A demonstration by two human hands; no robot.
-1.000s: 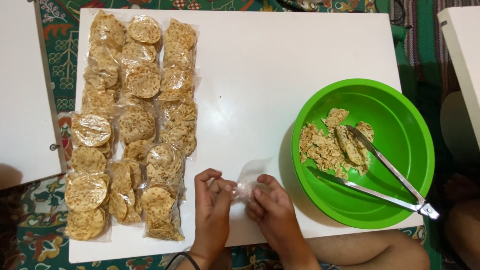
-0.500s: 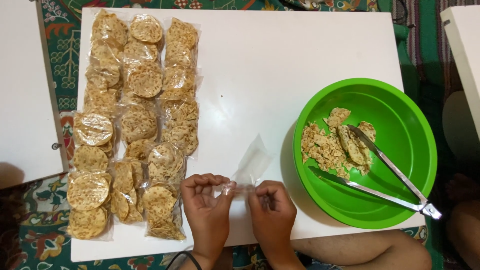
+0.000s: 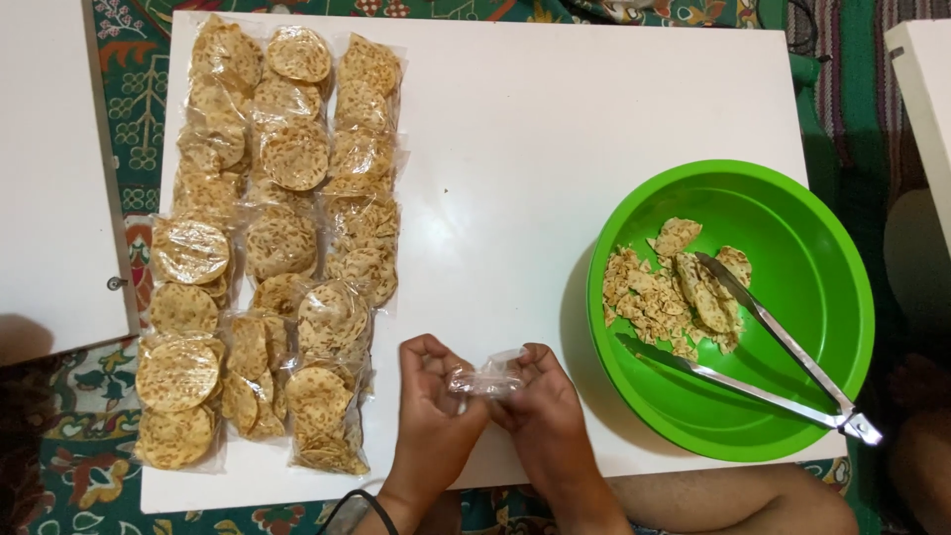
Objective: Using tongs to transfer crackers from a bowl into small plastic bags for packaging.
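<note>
Two hands pinch a clear plastic bag at lower centre.
Left hand point(image 3: 434, 416) and right hand point(image 3: 540, 416) clamp the crumpled bag point(image 3: 487, 376), lying left-right; its opening is unclear.

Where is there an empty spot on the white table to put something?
The white table is bare between the bagged crackers and the green bowl. It is crowded along the left side, and near the front edge where both hands hold a small clear bag.

I see a thin, clear, crinkly plastic bag point(image 3: 485, 376), a glossy green plastic bowl point(image 3: 792, 208), shiny metal tongs point(image 3: 783, 372), a smooth white table point(image 3: 535, 149)
</note>
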